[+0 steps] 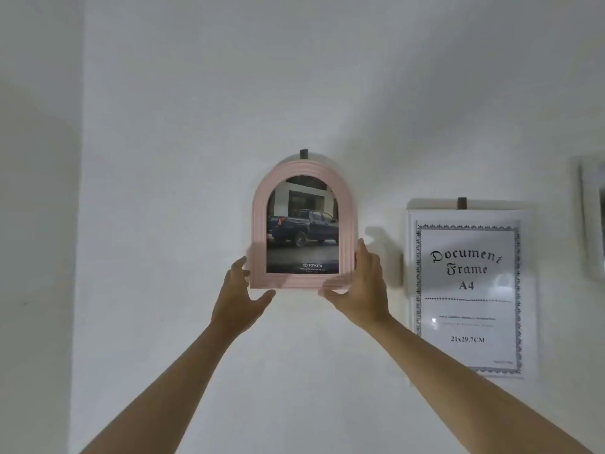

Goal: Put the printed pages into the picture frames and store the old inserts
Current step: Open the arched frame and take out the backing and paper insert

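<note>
Pink arched frame (303, 224): upright against the white wall (196, 109), under a small dark hook (304, 154) that shows just above its top curve; whether it hangs on the hook cannot be told.
Printed page (302, 229): inside the pink arched frame, showing a dark pickup truck before a building, with "TOYOTA" in white near the bottom edge.
Left hand (240, 291): raised at the frame's lower left corner; fingers curled at the left side edge, thumb spread under the bottom edge; holds the corner.
Right hand (358, 285): raised at the frame's lower right corner; fingers run up the right side edge, thumb under the bottom edge; holds the corner.
White document frame (468, 293): on the wall to the right of the pink one and lower, apart from it, under a second dark hook (462, 202).
Old insert (468, 296): in the white document frame, reading "Document Frame A4" and "21x29.7CM" within an ornate border.
Third frame (594, 217): at the right picture edge, blurred and cut off.
</note>
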Demonstrator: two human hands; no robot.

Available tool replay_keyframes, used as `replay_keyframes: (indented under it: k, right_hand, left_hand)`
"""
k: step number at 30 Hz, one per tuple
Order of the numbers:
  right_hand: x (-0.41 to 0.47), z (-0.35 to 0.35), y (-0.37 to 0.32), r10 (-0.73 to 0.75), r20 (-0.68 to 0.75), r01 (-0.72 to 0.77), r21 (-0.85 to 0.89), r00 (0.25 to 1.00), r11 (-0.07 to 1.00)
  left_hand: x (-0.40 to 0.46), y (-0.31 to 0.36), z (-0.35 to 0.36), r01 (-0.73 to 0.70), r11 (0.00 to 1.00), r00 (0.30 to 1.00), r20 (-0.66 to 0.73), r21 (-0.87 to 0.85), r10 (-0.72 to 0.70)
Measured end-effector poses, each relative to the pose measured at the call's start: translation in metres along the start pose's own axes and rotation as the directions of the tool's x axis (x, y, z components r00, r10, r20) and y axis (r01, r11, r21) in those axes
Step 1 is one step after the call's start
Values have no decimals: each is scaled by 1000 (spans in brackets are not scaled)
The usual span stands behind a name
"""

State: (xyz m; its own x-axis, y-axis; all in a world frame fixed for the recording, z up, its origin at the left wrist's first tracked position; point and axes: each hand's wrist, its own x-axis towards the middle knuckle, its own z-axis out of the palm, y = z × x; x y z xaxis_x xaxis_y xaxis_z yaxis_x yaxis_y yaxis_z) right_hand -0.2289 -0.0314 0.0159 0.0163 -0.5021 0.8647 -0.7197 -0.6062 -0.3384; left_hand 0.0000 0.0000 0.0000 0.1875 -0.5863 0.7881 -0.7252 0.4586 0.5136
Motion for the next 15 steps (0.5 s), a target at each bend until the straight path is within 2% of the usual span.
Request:
replay_keyframes:
  k: [5,12,15]
  right_hand:
    - [10,19,2,24,-50,-27,-68,998,997]
    - [15,26,10,-42,-85,56,161,996,985]
    - [13,18,9,-64,-145,94,210,987,973]
  left_hand:
    - [14,-8,17,-86,994,994,-74,-63,82]
    - [18,-17,21,-175,981,975,-152,-82,161]
    - [12,-10,20,-183,978,972,-167,-101,165]
